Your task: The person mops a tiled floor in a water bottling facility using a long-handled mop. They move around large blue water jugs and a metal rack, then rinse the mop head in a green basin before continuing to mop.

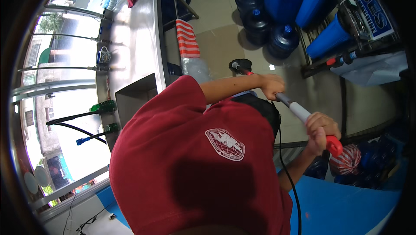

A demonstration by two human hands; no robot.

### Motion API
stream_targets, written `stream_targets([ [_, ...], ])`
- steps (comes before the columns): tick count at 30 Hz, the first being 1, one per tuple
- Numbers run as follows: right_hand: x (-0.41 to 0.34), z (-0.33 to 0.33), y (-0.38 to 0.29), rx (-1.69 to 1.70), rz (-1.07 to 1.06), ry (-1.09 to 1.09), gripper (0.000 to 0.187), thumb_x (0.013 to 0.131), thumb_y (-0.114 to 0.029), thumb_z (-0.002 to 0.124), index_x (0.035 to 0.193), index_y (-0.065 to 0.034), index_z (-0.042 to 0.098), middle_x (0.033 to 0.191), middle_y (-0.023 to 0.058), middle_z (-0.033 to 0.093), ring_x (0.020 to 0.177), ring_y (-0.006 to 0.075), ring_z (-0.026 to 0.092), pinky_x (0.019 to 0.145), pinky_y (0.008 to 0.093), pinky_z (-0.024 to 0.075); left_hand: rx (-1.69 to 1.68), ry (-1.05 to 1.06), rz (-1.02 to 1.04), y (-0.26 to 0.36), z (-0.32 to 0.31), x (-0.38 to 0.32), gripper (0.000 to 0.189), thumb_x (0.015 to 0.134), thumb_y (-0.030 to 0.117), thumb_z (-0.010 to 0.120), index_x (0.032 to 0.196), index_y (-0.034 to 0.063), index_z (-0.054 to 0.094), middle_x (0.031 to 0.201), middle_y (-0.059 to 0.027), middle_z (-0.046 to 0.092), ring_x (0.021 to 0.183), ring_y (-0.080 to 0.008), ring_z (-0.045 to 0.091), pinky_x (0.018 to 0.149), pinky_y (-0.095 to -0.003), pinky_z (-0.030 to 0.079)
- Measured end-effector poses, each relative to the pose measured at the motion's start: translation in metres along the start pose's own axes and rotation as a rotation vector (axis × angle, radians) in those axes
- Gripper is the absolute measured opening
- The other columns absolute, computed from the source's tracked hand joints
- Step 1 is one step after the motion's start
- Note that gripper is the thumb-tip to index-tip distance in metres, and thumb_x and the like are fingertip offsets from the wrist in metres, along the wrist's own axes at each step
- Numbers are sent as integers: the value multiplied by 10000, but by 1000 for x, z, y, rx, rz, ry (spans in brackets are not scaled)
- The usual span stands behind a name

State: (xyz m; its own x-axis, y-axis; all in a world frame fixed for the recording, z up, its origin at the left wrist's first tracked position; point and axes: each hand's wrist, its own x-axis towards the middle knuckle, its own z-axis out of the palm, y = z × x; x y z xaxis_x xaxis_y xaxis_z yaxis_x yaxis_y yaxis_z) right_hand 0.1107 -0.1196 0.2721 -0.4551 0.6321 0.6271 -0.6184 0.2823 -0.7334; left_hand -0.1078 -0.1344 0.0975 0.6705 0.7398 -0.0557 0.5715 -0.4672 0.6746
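Both of my hands are on one long grey pole (283, 98) that slants across my front. My left hand (272, 86) wraps around its lower stretch. My right hand (322, 131) is closed near the upper end, between a white grip (299, 111) and a red hooked cap (334, 146). Past my left forearm the pole shows red again and runs down to a dark head (244, 64), apparently of a mop, at floor level. My red shirt (195, 170) fills the middle of the view and hides part of the floor and my legs.
Several blue water jugs (282, 41) and a tall blue bin (279, 2) stand on the tiled floor ahead. A steel counter (130, 33) with a sink basin (136, 92) runs along the left. Near it are a red-and-white striped bag (188, 40) and clear plastic (195, 67). A black cable (291, 183) hangs at my right.
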Motion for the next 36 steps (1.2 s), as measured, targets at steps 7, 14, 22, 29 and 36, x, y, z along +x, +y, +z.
stream_targets([
  [7, -17, 25, 59, -186, 184, -308, 64, 777, 71, 548, 753, 20, 519, 675, 100, 570, 643, 221, 584, 687, 333, 501, 196, 173, -209, -77, 18, -81, 163, 640, 261, 641, 749, 140, 657, 710, -118, 651, 741, -354, 633, 658, -467, 485],
  [14, 30, 73, 152, -311, 288, -648, 74, 820, 16, 636, 851, -4, 571, 838, 117, 582, 810, 292, 573, 790, 367, 466, 480, 221, -781, -157, -18, -149, 254, 685, 250, 703, 899, 118, 676, 963, -108, 662, 965, -316, 634, 840, -453, 496],
  [22, 109, 164, 107, -262, 103, -1098, 156, 736, -78, 700, 718, -56, 548, 730, 106, 558, 768, 309, 573, 781, 404, 469, 100, 992, -456, -99, -40, -176, 289, 788, 196, 681, 591, 69, 512, 631, -124, 565, 642, -348, 574, 581, -447, 452],
  [29, 164, 235, 180, 76, 8, -732, 269, 649, -55, 710, 555, -85, 460, 508, 33, 458, 416, 220, 483, 420, 300, 380, -62, 932, -144, -150, -91, -204, 273, 820, 214, 640, 584, 85, 586, 590, -125, 565, 593, -349, 565, 538, -460, 432],
  [36, 181, 278, 219, 34, -77, -595, 246, 699, -65, 648, 529, -78, 471, 478, 12, 451, 388, 179, 483, 403, 281, 386, -44, 828, -23, -199, -118, -235, 114, 736, 205, 662, 659, 121, 651, 631, -96, 609, 633, -316, 608, 566, -430, 464],
])
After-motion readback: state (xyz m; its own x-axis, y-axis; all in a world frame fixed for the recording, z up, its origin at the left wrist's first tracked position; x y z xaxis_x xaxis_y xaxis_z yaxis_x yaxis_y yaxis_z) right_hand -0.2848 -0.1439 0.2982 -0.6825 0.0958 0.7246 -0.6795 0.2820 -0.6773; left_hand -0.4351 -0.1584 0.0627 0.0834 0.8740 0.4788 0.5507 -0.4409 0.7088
